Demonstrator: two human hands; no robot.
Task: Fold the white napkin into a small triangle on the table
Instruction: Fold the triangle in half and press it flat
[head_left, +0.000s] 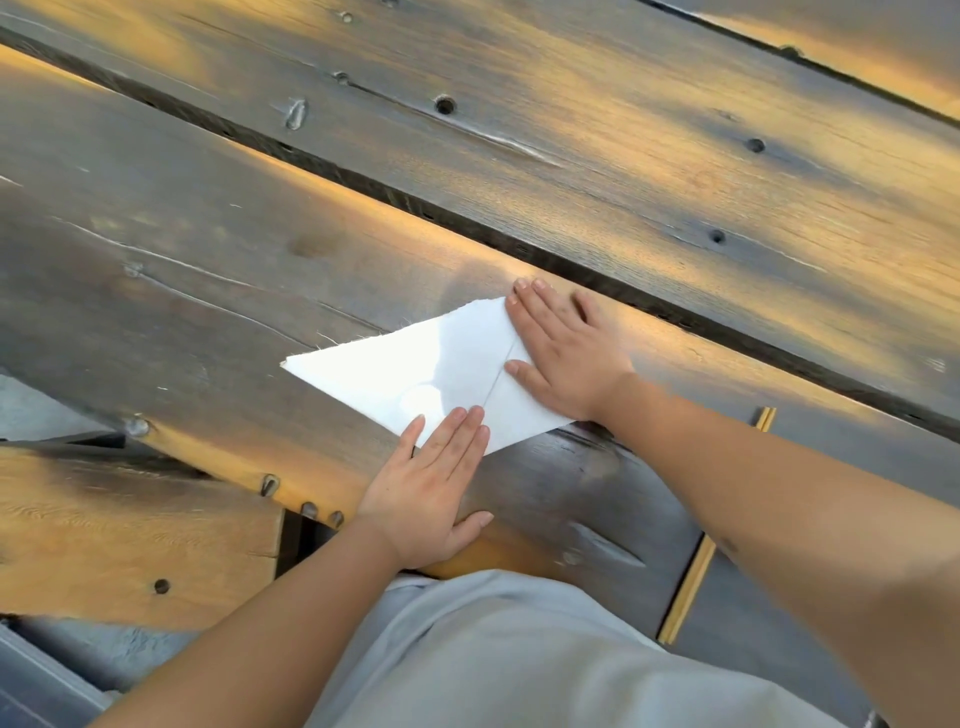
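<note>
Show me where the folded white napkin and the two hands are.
folded white napkin (415, 364), head view, bare middle of cloth.
left hand (436, 478), head view, back of hand.
right hand (566, 353), head view, back of hand.

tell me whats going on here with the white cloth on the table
A person is folding a white napkin on a dark wooden plank table. It already lies flat as a triangle, with a fold line showing near its right end. The right hand presses flat on that end, and the left hand lies flat with its fingertips on the near edge. Both hands are open.
</note>
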